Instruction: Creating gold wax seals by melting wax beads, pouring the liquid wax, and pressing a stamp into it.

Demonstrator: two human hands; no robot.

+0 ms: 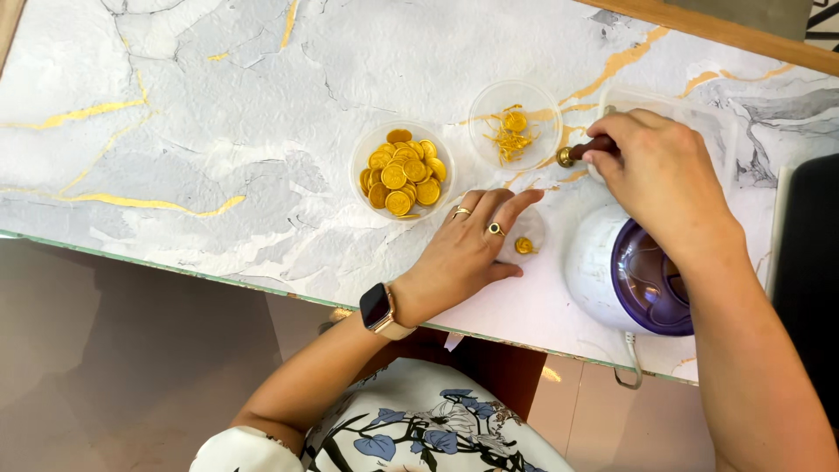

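Note:
My left hand (pixel 468 249) lies flat on the marble table (pixel 218 131), fingers spread, index and thumb framing a small clear sheet that carries a gold wax seal (pixel 524 246). Two rings sit on its fingers and a smartwatch on the wrist. My right hand (pixel 655 179) grips a wooden-handled stamp with a brass head (pixel 570 156), held sideways above the table, right of the seal. A clear bowl of several gold wax seals (pixel 403 171) stands just beyond my left hand.
A smaller clear bowl with gold scraps (pixel 515 125) stands behind the stamp. A white and purple wax melting pot (pixel 631 275) sits under my right forearm, its cord hanging over the table's near edge. A clear lidded box (pixel 699 122) lies behind my right hand.

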